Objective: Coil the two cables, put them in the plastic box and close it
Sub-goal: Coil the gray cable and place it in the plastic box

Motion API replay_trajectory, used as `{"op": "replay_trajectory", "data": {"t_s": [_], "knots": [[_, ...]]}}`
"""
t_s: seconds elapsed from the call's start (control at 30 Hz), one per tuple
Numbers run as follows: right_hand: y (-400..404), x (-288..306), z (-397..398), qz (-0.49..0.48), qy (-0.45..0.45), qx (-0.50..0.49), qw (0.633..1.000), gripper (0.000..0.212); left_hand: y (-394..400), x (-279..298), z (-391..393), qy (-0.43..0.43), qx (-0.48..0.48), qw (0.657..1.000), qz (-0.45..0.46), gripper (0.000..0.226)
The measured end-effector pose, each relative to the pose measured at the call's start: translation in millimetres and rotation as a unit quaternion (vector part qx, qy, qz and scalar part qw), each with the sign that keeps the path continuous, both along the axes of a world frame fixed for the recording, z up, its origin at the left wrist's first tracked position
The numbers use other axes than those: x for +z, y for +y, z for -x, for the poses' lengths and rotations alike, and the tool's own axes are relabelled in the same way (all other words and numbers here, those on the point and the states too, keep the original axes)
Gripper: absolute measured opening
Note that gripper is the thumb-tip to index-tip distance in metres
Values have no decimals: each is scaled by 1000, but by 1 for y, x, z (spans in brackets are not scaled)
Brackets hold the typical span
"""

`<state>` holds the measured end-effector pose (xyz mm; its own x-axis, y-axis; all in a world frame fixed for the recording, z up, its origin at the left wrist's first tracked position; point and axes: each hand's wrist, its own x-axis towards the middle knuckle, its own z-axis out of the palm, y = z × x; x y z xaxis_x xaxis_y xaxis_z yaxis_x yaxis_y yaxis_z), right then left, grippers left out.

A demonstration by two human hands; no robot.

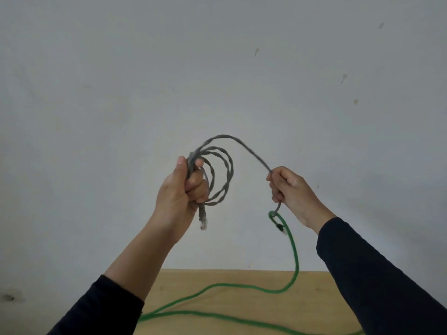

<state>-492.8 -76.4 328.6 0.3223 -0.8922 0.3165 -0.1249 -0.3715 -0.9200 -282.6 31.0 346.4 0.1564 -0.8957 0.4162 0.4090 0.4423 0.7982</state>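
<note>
Grey cable (219,175) hangs in loops from the left hand (183,189), whose fingers are clamped around the bundle, a plug dangling at 6 o'clock. Its free run arcs to the right hand (289,187), fingers closed on it. Below, at 6 o'clock, the green cable (294,257) hooks on, trailing to the table (242,278) and cut off by the frame's bottom edge.

Left hand (180,189) raised, fist closed around coiled loops of grey ethernet cable (219,176), clear plug dangling below, right hand (289,189) pinching the cable's free end, green cable (294,262) hooked there, trailing down onto wooden table (242,276), white wall (217,68) behind
</note>
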Motion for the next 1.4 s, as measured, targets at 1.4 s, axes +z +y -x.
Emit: {"op": "replay_trajectory", "data": {"t_s": [1.4], "knots": [[23,-49,12,-28,247,149,957,17,-49,-86,63,-401,149,904,10,25]]}}
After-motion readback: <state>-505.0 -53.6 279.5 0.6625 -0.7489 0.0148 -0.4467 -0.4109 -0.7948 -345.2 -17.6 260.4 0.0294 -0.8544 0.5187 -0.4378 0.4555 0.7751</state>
